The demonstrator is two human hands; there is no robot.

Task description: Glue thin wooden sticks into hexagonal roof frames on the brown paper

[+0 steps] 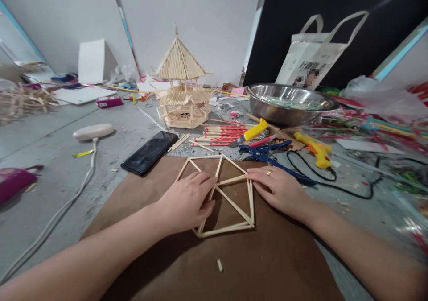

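A flat frame of thin wooden sticks [230, 203] lies on a brown paper sheet [234, 265]. My left hand [187, 200] rests on the frame's left side, fingers curled and pressing on the sticks. My right hand [279, 187], with a ring on one finger, lies flat at the frame's right edge, fingers stretched out and touching the sticks there. A short stick offcut [220, 265] lies on the paper nearer to me.
A stick pagoda model [182, 87] stands at the back. Nearby lie a black phone [150, 152], loose chopsticks [220, 135], a yellow-handled knife [249, 134], blue pliers [267, 154], a yellow glue gun [316, 149] with its cord, a steel bowl [289, 102] and a white bag [317, 51].
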